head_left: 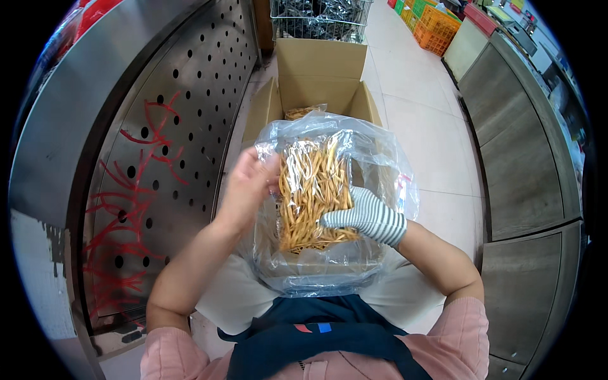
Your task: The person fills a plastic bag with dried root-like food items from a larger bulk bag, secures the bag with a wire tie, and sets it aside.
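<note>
Packets point(312, 196) gripped by the right hand point(372, 215): one; left hand point(247, 185) blurred, its hold unclear.

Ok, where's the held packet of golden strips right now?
The packet is central in the head view, over the cardboard box, between left hand and gloved right hand.

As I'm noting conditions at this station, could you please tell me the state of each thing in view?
Packet of golden strands: full; seal unclear
Cardboard box: open, back flap upright
Large clear bag: crumpled, spread over box
Wire basket: holding dark packages
Grey cabinet doors: shut
Left hand: bare, blurred, at packet's edge
Right hand: gloved, gripping packet
</note>
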### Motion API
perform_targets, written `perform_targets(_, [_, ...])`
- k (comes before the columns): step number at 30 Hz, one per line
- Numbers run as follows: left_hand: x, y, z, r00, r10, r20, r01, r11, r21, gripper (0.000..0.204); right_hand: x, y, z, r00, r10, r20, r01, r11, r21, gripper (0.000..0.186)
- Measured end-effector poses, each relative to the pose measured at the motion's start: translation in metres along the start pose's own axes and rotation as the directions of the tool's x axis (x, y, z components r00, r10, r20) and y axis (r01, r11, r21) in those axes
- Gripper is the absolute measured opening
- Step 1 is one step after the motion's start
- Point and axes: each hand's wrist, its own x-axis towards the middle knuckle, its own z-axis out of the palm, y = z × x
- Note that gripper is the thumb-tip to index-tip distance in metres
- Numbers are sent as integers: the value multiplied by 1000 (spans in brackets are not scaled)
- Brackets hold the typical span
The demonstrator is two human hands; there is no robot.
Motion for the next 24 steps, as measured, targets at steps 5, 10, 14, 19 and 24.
perform_targets(5, [-17, -21, 11, 830, -384, 405, 348, 923, 164, 56, 19, -18, -35, 981, 16, -192, 53, 935, 351, 51])
perform_targets(10, [-23, -39, 18, 797, -192, 572, 19, 956, 294, 42, 94, -39, -83, 939, -45, -340, 245, 780, 575, 46])
perform_targets(14, [-19, -26, 21, 785, -258, 562, -59, 873, 484, 29, 137, -23, -126, 877, 69, -475, 63, 964, 258, 35])
perform_targets(19, [-26, -23, 14, 766, -333, 549, -94, 788, 609, 24, 118, 14, -209, 594, 90, -800, 93, 979, 180, 38])
perform_targets(24, [-36, -28, 23, 775, -269, 572, -129, 819, 560, 23, 84, 144, -290, 424, 134, -896, -500, 859, -108, 42])
